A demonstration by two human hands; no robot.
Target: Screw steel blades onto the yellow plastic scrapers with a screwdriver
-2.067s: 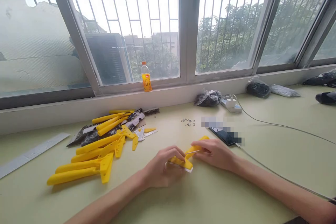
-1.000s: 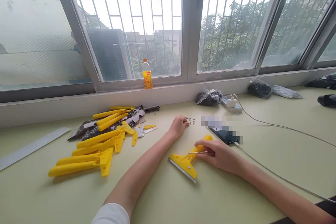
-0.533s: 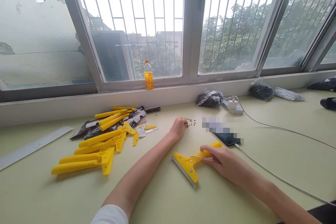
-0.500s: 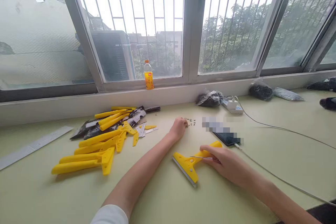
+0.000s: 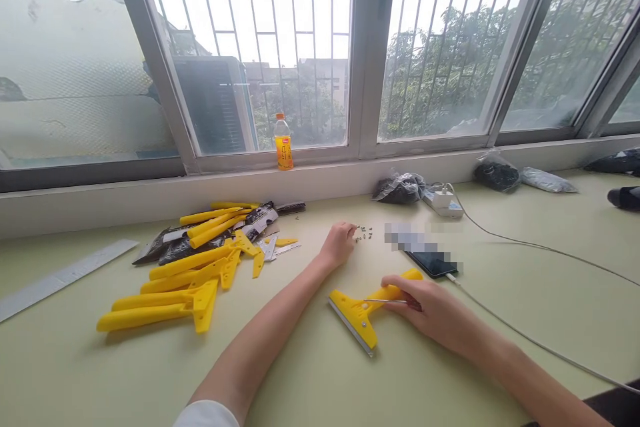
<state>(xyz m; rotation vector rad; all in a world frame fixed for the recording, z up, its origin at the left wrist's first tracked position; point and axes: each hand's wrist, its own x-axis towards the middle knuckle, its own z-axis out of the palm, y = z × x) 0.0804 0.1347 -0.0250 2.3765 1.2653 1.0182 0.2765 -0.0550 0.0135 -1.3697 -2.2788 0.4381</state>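
Clock positions are read from the centre of the yellow scraper (image 5: 354,317), with 12 o'clock toward the window frame (image 5: 369,80). The scraper lies at the middle of the worktop (image 5: 300,380), its blade (image 5: 351,330) facing 8 o'clock and its handle extending toward 2 o'clock. One screw head (image 5: 364,324) shows in the scraper body. The right hand (image 5: 419,297), at 3 o'clock, grips the handle together with a slim metal-shafted tool (image 5: 384,301), whose shaft points to 9 o'clock. The left hand (image 5: 340,241), at 12 o'clock, has bent fingers at the loose screws (image 5: 364,229); whether it grips one cannot be told. Further yellow scraper bodies (image 5: 145,317) lie at 9 to 10 o'clock. A smartphone (image 5: 434,263) lies at 2 o'clock.
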